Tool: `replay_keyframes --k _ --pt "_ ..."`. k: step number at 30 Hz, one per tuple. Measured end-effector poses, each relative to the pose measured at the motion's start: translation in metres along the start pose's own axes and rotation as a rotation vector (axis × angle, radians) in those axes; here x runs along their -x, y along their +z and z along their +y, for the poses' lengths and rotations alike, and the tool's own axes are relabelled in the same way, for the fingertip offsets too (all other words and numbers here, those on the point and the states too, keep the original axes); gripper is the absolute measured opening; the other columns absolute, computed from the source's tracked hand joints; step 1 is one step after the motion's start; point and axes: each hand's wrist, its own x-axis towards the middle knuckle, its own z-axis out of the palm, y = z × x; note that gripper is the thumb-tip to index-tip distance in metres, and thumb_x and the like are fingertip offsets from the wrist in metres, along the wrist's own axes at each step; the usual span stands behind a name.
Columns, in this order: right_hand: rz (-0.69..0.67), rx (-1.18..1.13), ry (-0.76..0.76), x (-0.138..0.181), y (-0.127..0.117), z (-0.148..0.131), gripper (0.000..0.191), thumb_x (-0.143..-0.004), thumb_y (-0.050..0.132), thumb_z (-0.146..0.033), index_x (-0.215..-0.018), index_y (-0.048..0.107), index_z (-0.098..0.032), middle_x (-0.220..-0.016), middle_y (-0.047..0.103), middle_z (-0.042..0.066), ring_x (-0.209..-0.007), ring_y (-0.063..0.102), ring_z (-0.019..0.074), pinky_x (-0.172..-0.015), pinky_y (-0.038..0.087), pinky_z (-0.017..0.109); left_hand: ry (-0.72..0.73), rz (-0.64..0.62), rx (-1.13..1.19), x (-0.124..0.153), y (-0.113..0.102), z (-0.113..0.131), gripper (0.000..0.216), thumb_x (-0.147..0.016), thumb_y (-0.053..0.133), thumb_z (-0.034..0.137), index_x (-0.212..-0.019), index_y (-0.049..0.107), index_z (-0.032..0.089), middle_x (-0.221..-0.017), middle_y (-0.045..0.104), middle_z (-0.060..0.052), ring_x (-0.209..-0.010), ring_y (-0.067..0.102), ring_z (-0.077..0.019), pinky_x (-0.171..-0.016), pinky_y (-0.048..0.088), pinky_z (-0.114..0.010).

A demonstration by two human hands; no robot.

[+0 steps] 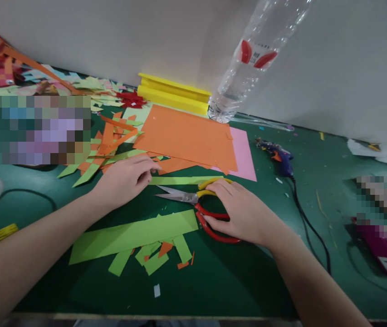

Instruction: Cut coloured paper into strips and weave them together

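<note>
My right hand is wrapped around the handles of a pair of scissors, one handle yellow and the other red. Their blades are parted and point left, with no paper between them. To their left, my left hand has its fingers curled in; what they hold, if anything, is hidden. A narrow green paper strip stretches between the two hands just beyond the blades, its left end meeting my left hand. Nearer me lies a wider green paper strip, with green and orange paper scraps along its lower edge.
Orange sheets and a pink sheet lie beyond my hands. Woven strips sit left of them. A plastic bottle stands behind, beside a yellow folded piece. At right is a glue gun with a black cord.
</note>
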Motion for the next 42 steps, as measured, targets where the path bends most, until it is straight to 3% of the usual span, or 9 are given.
replay_keyframes --k 15,21,26,34,42 --pt "0.038 0.015 -0.01 0.001 -0.001 0.003 0.041 -0.085 0.058 -0.04 -0.116 0.058 -0.013 -0.116 0.066 0.015 -0.108 0.063 0.0297 -0.092 0.052 0.046 -0.025 -0.015 0.074 0.002 0.002 0.004 0.039 -0.092 0.034 0.024 -0.115 0.065 0.018 -0.091 0.072 -0.005 -0.066 0.061 -0.0137 -0.062 0.047 -0.024" --pt "0.025 0.001 -0.004 0.006 -0.005 0.007 0.043 -0.083 0.059 -0.042 -0.117 0.058 -0.016 -0.118 0.067 0.013 -0.111 0.062 0.0295 -0.093 0.052 0.046 -0.026 0.002 0.012 0.001 0.004 0.004 0.037 -0.091 0.038 0.025 -0.115 0.064 0.019 -0.102 0.07 -0.007 -0.078 0.065 -0.0185 -0.064 0.049 -0.027" --pt "0.018 0.01 -0.007 0.005 -0.005 0.008 0.043 -0.084 0.058 -0.043 -0.117 0.058 -0.015 -0.118 0.067 0.013 -0.11 0.062 0.0292 -0.094 0.051 0.045 0.019 0.025 -0.024 0.0 0.006 0.001 0.035 -0.09 0.037 0.018 -0.112 0.064 0.018 -0.109 0.068 -0.007 -0.095 0.064 -0.0213 -0.075 0.052 -0.031" --pt "-0.002 0.011 0.002 0.007 -0.006 0.008 0.045 -0.084 0.057 -0.044 -0.117 0.058 -0.014 -0.12 0.066 0.012 -0.112 0.062 0.0291 -0.094 0.051 0.046 0.094 -0.012 -0.03 -0.001 0.011 -0.006 0.034 -0.088 0.036 0.013 -0.105 0.065 0.017 -0.103 0.069 -0.006 -0.099 0.061 -0.0205 -0.088 0.049 -0.033" --pt "0.024 0.03 -0.024 0.004 -0.004 0.006 0.044 -0.084 0.057 -0.041 -0.117 0.058 -0.012 -0.118 0.066 0.014 -0.109 0.062 0.0288 -0.094 0.052 0.045 0.182 -0.032 -0.098 -0.002 0.01 -0.003 0.039 -0.088 0.032 0.01 -0.109 0.065 0.015 -0.105 0.067 -0.008 -0.1 0.057 -0.0216 -0.089 0.047 -0.034"
